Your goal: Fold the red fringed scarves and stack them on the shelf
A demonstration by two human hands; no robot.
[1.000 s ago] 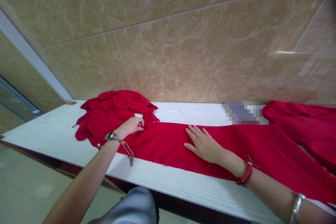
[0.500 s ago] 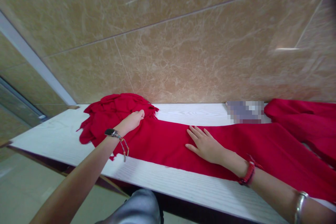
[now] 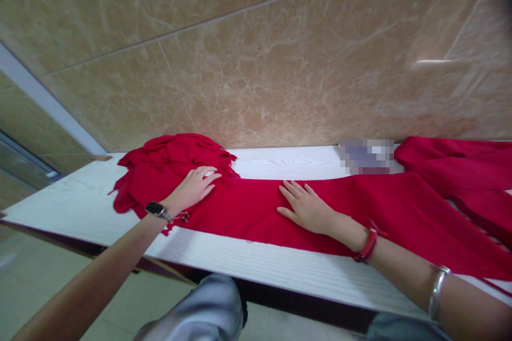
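Note:
A long red scarf (image 3: 248, 208) with fringed ends lies stretched along a white table (image 3: 224, 242). At its left end, my left hand (image 3: 194, 186) rests on the cloth with fingers outstretched, a ring on one finger and a dark watch at the wrist. My right hand (image 3: 306, 210) lies flat on the middle of the scarf, fingers spread. A crumpled heap of red fringed cloth (image 3: 160, 162) sits just beyond and left of my left hand.
More red cloth (image 3: 460, 165) lies at the right end of the table. Near the wall (image 3: 272, 90) is a blurred-out flat item (image 3: 364, 157). The tiled wall borders the table's far edge. My knee (image 3: 208, 303) is below the near edge.
My left hand has opened from a closed grip at the scarf's left end and now lies with fingers extended. My right hand stays flat on the scarf. The view has shifted slightly.

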